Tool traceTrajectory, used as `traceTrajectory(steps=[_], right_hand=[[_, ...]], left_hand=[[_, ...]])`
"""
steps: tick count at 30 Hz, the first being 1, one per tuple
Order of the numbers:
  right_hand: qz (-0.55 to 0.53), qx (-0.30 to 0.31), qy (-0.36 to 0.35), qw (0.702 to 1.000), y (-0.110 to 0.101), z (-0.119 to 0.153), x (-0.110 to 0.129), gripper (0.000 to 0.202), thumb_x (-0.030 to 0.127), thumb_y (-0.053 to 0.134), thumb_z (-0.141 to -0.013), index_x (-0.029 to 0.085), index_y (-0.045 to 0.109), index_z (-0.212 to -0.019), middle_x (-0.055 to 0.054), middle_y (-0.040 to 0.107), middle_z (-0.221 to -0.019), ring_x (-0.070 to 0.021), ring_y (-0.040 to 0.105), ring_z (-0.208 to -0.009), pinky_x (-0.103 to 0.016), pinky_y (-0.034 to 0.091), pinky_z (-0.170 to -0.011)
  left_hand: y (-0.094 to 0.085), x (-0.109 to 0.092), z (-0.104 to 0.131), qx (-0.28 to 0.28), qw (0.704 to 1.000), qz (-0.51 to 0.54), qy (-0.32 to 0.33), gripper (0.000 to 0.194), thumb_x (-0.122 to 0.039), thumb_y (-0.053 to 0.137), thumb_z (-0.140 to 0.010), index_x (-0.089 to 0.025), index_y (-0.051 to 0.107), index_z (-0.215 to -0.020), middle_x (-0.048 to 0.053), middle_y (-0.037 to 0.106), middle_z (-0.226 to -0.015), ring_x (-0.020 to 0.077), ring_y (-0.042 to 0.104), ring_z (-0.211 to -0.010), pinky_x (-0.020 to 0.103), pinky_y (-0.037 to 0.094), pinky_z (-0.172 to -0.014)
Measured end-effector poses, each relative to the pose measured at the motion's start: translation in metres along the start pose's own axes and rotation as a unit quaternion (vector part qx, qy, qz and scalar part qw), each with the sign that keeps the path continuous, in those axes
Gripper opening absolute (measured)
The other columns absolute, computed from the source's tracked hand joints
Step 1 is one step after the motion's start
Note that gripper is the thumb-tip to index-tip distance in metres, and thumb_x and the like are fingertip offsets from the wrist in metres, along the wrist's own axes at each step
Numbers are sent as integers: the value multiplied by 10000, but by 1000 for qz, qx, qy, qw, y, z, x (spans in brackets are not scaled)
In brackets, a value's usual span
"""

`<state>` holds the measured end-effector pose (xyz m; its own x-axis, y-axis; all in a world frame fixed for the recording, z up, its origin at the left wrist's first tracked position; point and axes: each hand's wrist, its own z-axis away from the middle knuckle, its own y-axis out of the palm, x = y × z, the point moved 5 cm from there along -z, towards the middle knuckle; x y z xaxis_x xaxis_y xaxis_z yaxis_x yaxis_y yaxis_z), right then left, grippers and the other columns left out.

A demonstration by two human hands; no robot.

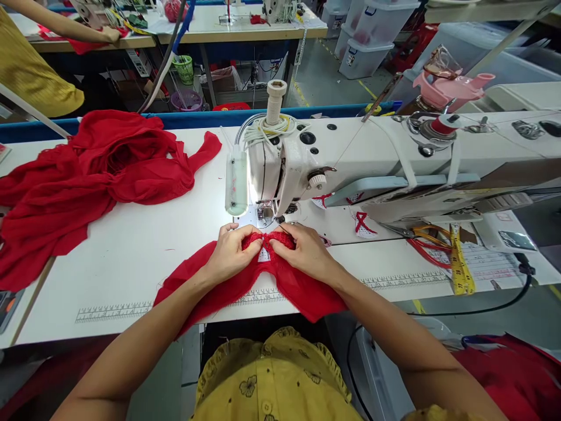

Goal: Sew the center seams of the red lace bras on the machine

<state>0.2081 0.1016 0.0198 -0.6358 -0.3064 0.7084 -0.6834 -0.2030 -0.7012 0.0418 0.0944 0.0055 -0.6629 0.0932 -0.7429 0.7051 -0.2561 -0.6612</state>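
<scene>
Both hands pinch the upper edge of a red fabric piece [307,292] just in front of the needle area of a white sewing machine [359,146]. My left hand [232,251] grips the bunched lacy edge between thumb and fingers; my right hand [302,248] grips it a little to the right. Between the thumbs a small white patch [264,255] shows. The fabric spreads down both sides over a printed ruler strip [114,311] and hangs at the table's front edge. The presser foot [265,214] is just beyond the fingers.
Heaped red fabric [96,175] covers the table's left side. Right of the machine bed lie scissors [401,231], a yellow tape measure [460,263] and papers [491,263]. A thread spool [446,124] sits on the machine. Another person's arm [74,26] reaches over the far table.
</scene>
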Motion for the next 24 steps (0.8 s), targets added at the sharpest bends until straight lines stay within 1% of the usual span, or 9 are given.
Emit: traceTrajectory(steps=[3, 7, 9, 11, 14, 17, 20, 22, 24], right_hand=[[13, -12, 2, 1000, -1, 1, 0, 233, 241, 550, -864, 228, 422, -670, 30, 540, -682, -144, 493, -664, -276, 324, -642], [3, 12, 6, 1000, -1, 0, 3, 148, 299, 587, -877, 224, 545, -757, 11, 622, -792, -158, 555, -757, -279, 369, -696], [-12, 24, 1, 1000, 0, -1, 5, 142, 330, 606, -876, 222, 573, -790, 7, 639, -838, -162, 564, -796, -283, 381, -719], [-28, 27, 4, 999, 1, -3, 4, 169, 315, 591, -874, 218, 547, -743, 19, 611, -779, -153, 542, -755, -280, 374, -699], [-59, 36, 26, 997, 3, -5, 0, 212, 276, 558, -848, 220, 471, -664, 48, 509, -651, -131, 473, -645, -268, 336, -621], [-91, 53, 43, 994, 5, -6, -3, 196, 281, 548, -832, 221, 466, -664, 59, 478, -624, -124, 448, -614, -260, 320, -585], [-104, 63, 45, 992, 5, -6, -4, 142, 284, 553, -839, 213, 533, -718, 52, 548, -668, -128, 493, -649, -259, 360, -622], [-109, 69, 42, 991, 5, -6, -1, 90, 278, 562, -849, 208, 608, -817, 29, 641, -775, -141, 564, -735, -266, 400, -692], [-87, 70, 46, 993, 3, -5, 2, 106, 299, 592, -853, 214, 640, -895, 10, 688, -865, -159, 606, -811, -277, 415, -738]], left_hand=[[0, 0, -1, 4, 1000, 2, 0, 211, -391, 476, -885, -245, 619, -833, -16, 661, -800, 213, 573, -914, 459, 299, -1143], [0, 1, 0, 9, 1000, 7, 5, 219, -393, 460, -897, -246, 610, -834, -21, 657, -787, 209, 570, -913, 457, 279, -1154], [1, 1, 0, 14, 1000, 10, 14, 221, -391, 454, -905, -245, 611, -851, -25, 665, -797, 200, 571, -899, 459, 255, -1167], [2, 1, 0, 19, 999, 13, 22, 224, -391, 451, -914, -241, 608, -860, -26, 675, -818, 194, 577, -900, 462, 235, -1176], [3, 2, -1, 27, 999, 16, 29, 231, -394, 443, -928, -236, 597, -859, -27, 683, -843, 186, 588, -901, 463, 224, -1181], [2, 3, -2, 28, 999, 16, 30, 233, -393, 439, -932, -238, 591, -848, -36, 677, -821, 179, 593, -869, 462, 224, -1184], [2, 3, -1, 29, 999, 21, 27, 229, -387, 444, -930, -238, 597, -847, -37, 670, -810, 178, 593, -868, 455, 228, -1185], [2, 2, -1, 32, 999, 27, 29, 226, -380, 444, -933, -239, 606, -864, -35, 673, -827, 176, 587, -869, 454, 223, -1187], [2, 2, 0, 28, 999, 28, 28, 228, -376, 444, -937, -239, 615, -873, -30, 678, -846, 178, 581, -871, 454, 228, -1184]])
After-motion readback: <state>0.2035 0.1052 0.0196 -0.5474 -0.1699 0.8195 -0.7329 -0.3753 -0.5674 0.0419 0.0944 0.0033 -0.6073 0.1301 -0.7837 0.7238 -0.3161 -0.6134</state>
